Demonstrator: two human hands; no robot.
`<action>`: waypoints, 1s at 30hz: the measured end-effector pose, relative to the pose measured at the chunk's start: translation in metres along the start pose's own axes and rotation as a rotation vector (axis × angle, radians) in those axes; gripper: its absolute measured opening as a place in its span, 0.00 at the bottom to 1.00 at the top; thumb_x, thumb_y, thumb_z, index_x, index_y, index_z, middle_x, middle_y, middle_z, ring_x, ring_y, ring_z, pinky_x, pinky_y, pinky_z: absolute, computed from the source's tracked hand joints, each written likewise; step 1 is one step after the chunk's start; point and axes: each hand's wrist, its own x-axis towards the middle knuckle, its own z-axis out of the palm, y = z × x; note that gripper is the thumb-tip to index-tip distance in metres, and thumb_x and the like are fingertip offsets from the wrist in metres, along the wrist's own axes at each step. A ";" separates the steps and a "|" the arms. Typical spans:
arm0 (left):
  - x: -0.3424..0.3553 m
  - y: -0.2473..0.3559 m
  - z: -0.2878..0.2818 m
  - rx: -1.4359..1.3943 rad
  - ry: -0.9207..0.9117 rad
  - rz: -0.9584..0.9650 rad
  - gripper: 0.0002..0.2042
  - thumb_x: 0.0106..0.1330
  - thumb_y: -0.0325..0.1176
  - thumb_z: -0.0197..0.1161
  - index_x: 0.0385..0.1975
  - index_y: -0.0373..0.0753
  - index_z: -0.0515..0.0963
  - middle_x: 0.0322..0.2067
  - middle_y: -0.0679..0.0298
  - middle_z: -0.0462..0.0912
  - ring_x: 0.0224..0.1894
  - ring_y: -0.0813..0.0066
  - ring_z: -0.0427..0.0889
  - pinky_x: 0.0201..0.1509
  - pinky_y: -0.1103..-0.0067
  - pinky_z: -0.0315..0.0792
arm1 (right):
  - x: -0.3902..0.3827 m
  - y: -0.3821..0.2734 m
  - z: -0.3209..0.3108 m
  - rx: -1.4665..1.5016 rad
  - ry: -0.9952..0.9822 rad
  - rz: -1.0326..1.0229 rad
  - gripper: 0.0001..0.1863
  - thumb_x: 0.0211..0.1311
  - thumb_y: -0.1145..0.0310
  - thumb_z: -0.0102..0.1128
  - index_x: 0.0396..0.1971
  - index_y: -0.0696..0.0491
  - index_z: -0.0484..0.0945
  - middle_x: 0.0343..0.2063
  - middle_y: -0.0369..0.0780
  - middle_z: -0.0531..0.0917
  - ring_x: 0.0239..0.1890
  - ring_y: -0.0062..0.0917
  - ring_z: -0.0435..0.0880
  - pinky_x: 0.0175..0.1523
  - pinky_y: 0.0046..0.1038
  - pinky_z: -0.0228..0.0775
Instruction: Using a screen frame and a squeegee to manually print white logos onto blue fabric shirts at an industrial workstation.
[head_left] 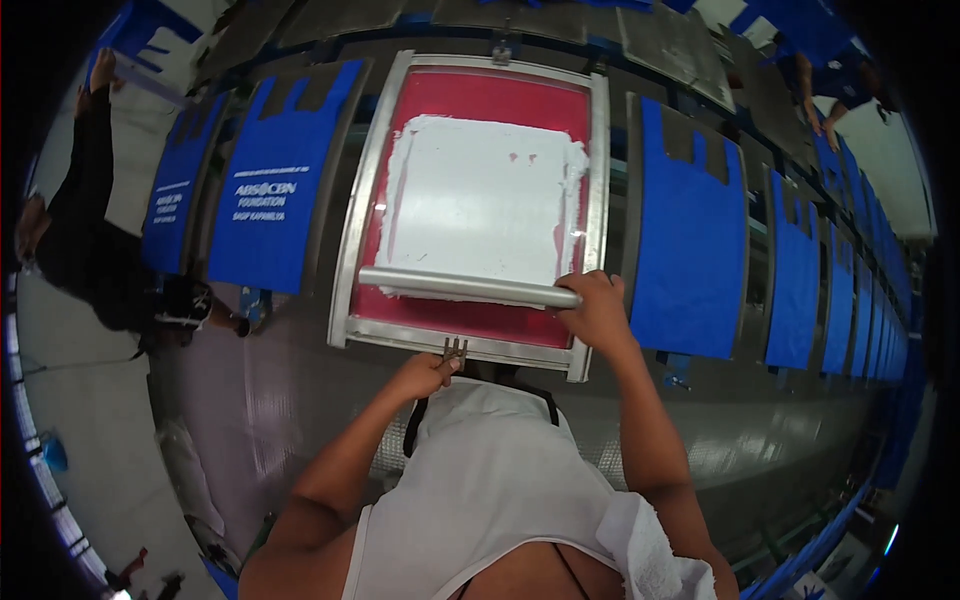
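Note:
A screen-printing frame (596, 190) with silver metal sides lies in front of me, its mesh (490, 95) pinkish red. White ink (470, 200) covers a large square in the middle of the mesh. Across the near part of the ink rests a long silver squeegee (455, 285). My right hand (597, 312) is closed round the squeegee's right end. At the frame's near edge, my left hand (425, 376) grips a small pronged metal bracket (456, 350). What lies under the frame is hidden.
Blue cut fabric bag pieces (690, 235) lie on boards in a row to the right. More blue pieces (275, 185), printed in white, lie left of the frame. A person in dark clothes (90, 220) stands far left; another person's hands (820, 115) reach in at upper right.

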 end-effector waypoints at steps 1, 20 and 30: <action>-0.004 0.006 -0.004 0.110 -0.004 0.042 0.26 0.64 0.56 0.52 0.23 0.35 0.81 0.19 0.57 0.79 0.24 0.66 0.79 0.33 0.71 0.71 | 0.002 0.011 0.004 0.132 0.003 0.033 0.18 0.41 0.66 0.70 0.37 0.50 0.81 0.34 0.39 0.81 0.44 0.32 0.77 0.56 0.39 0.62; 0.012 0.080 -0.076 -0.359 0.740 0.421 0.22 0.71 0.41 0.49 0.59 0.31 0.66 0.49 0.55 0.78 0.49 0.74 0.74 0.54 0.80 0.67 | -0.040 0.114 -0.052 1.028 0.154 0.388 0.14 0.43 0.74 0.71 0.34 0.58 0.82 0.28 0.37 0.83 0.31 0.20 0.80 0.39 0.24 0.73; 0.083 0.208 0.163 -0.189 0.659 0.490 0.23 0.68 0.44 0.53 0.57 0.34 0.68 0.44 0.49 0.80 0.47 0.68 0.79 0.50 0.76 0.70 | -0.166 0.330 -0.158 0.990 0.307 0.465 0.15 0.39 0.79 0.68 0.33 0.60 0.81 0.28 0.39 0.83 0.30 0.21 0.81 0.38 0.25 0.74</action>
